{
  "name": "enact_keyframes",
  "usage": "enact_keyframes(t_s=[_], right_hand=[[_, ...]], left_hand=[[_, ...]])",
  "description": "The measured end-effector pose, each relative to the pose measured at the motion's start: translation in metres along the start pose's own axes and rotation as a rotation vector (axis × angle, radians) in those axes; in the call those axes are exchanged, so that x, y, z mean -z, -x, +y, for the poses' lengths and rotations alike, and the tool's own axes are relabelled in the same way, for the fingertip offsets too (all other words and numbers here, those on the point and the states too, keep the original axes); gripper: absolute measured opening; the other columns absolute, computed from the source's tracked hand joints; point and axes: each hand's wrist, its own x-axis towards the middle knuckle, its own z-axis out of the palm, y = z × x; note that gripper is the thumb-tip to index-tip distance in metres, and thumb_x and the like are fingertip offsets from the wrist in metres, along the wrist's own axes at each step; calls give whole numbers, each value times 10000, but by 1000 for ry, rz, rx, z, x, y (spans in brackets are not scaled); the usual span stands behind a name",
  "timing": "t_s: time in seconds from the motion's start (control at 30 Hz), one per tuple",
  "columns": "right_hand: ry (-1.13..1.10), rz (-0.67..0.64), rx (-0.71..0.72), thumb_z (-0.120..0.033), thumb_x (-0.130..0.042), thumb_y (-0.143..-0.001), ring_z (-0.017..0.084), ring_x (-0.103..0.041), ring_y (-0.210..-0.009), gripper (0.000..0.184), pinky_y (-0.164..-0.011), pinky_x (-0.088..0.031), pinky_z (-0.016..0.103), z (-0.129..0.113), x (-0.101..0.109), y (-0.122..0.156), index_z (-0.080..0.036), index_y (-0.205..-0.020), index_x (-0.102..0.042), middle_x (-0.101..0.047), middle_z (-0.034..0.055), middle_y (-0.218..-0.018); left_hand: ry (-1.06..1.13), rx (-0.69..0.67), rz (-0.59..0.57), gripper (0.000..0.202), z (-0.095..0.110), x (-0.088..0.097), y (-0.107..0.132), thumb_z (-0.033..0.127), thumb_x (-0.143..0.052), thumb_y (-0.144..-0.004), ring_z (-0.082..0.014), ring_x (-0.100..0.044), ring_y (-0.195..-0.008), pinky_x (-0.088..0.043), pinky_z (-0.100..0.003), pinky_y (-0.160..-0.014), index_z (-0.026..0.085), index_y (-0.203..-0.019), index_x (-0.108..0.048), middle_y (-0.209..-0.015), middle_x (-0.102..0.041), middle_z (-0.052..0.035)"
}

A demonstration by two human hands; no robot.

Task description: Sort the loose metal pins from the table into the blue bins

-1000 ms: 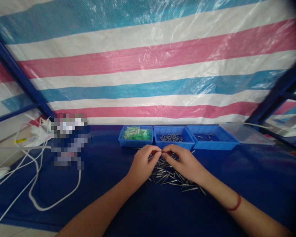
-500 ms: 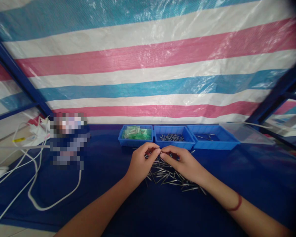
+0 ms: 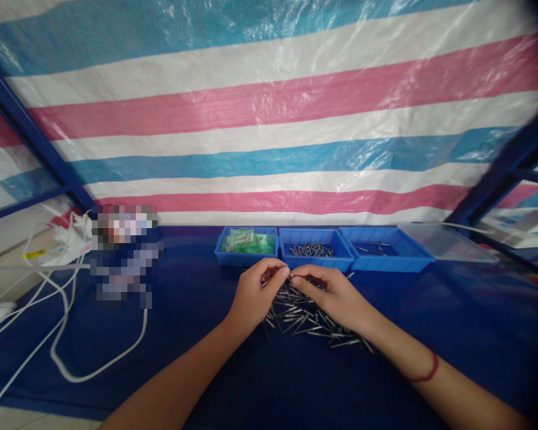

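Note:
My left hand [image 3: 256, 294] and my right hand [image 3: 334, 294] meet fingertip to fingertip above a loose pile of slim metal pins [image 3: 300, 316]. Thumb and forefinger are pinched together on each hand. Between the fingertips shows a small bit of a metal pin [image 3: 290, 275]; most of it is hidden by the fingers. The pins in the pile have thin dark shafts with a thicker silvery part, and they lie in all directions on the blue tabletop [image 3: 269, 382]. Part of the pile is covered by my hands.
Behind the pile stand three blue bins in a row: one with green-looking plastic packets [image 3: 248, 242], a middle bin [image 3: 287, 261] with many metal pins, and a right bin [image 3: 394, 263] with several. A clear plastic sheet [image 3: 452, 242] lies beside it. White cables [image 3: 63, 334] cross the left side.
The left fingertips have shifted slightly left, away from the right ones, so a small gap with a bit of metal now shows. The pile and bins look the same.

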Motion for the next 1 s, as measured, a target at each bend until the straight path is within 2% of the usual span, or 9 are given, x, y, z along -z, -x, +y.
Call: enact_keyframes(t_s=[0.17, 0.33, 0.5, 0.57, 0.67, 0.73, 0.8, 0.9, 1.0], right_hand=[[-35, 55, -14, -374, -537, -849, 163, -573, -748, 218, -716, -463, 302, 1, 2, 0, -183, -853, -641, -638, 30, -812], [-47, 112, -12, -387, -544, -847, 148, -539, -703, 215, -651, -445, 274, 1, 4, 1, -184, -856, -616, -602, 22, -774], [34, 170, 14, -397, -510, -864, 142, -522, -665, 236, -624, -433, 266, -2, 9, 1, -186, -822, -608, -590, 11, -736], [96, 244, 29, -400, -508, -860, 148, -535, -677, 243, -634, -436, 268, 0, 18, -1, -185, -807, -607, -606, 15, -749], [181, 444, 26, -409, -506, -849, 164, -571, -714, 249, -660, -448, 274, 10, 46, -5, -186, -810, -610, -632, 26, -778], [259, 597, -20, -410, -487, -849, 174, -591, -709, 254, -643, -455, 276, 19, 70, -6, -190, -825, -611, -641, 34, -769], [455, 709, -117, -398, -457, -856, 185, -603, -695, 267, -638, -453, 292, 29, 93, -5, -184, -858, -616, -652, 58, -773], [708, 755, -218, -373, -488, -825, 252, -598, -779, 267, -712, -421, 375, 41, 116, -2, -160, -823, -649, -651, 137, -801], [888, 753, -233, -383, -527, -790, 325, -546, -905, 283, -761, -374, 453, 51, 122, 0, -151, -835, -683, -621, 197, -922]], left_hand=[[-35, -9, -2, 166, 1, 0, 0, 303, -548, -864, -150, -606, -804, -463, -251, -758, 185, -958, -617, -894, -657, -29], [-44, -21, -13, 141, 4, -1, 1, 296, -523, -879, -139, -591, -776, -456, -243, -736, 181, -934, -583, -843, -624, -17], [-227, -86, -75, 121, 10, 1, 0, 261, -502, -887, -143, -581, -776, -437, -248, -730, 182, -886, -593, -844, -628, -20], [-326, -138, -102, 126, 11, 2, 0, 252, -502, -886, -159, -581, -829, -429, -271, -776, 186, -924, -603, -883, -635, -29], [-491, -174, -151, 171, 9, 4, 0, 268, -493, -891, -192, -563, -912, -406, -322, -828, 208, -984, -623, -938, -640, -37], [-595, -168, -185, 205, 7, 5, 1, 306, -497, -889, -214, -542, -959, -391, -351, -835, 230, -1016, -640, -990, -632, -44], [-668, -160, -216, 243, 5, 6, 2, 360, -512, -878, -233, -522, -991, -379, -374, -837, 252, -1051, -644, -1033, -616, -49], [-721, -161, -280, 302, 2, 7, 3, 435, -535, -855, -247, -502, -1009, -367, -392, -836, 273, -1087, -641, -1072, -596, -50], [-736, -180, -324, 274, -1, 8, 3, 418, -541, -860, -238, -495, -1002, -358, -379, -831, 281, -1070, -652, -1081, -592, -45]])
